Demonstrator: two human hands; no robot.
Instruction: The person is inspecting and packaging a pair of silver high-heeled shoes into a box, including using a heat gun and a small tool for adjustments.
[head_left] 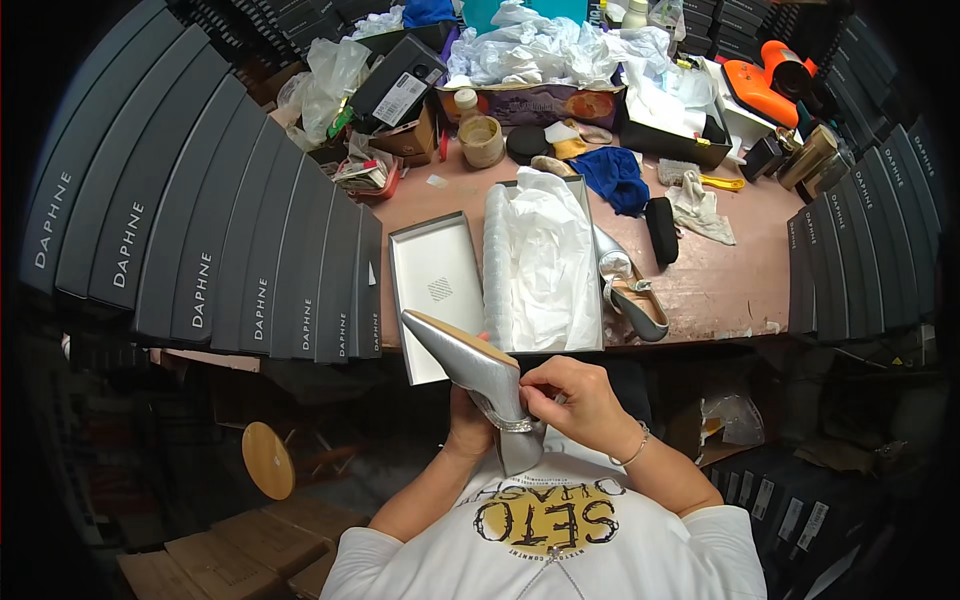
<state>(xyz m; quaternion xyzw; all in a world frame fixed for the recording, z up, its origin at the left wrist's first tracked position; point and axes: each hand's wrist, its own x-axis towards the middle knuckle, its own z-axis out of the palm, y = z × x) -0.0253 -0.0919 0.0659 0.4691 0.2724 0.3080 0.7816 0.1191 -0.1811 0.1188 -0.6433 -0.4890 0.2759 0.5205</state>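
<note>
A silver pointed-toe shoe is tilted in front of my chest, its toe to the upper left and its tan sole partly showing. A sparkling strap crosses its lower part. My left hand grips the shoe from beneath, with most of its fingers hidden behind it. Against the shoe's right side, my right hand is closed in a pinch; what lies between its fingertips is too small to make out. Another silver shoe rests on the table, right of an open shoebox filled with white tissue paper.
The box lid lies left of the shoebox. Stacks of dark shoeboxes flank the pink tabletop. Toward the back are a jar, a blue cloth, a yellow-handled brush, a black sponge-like block and crumpled paper.
</note>
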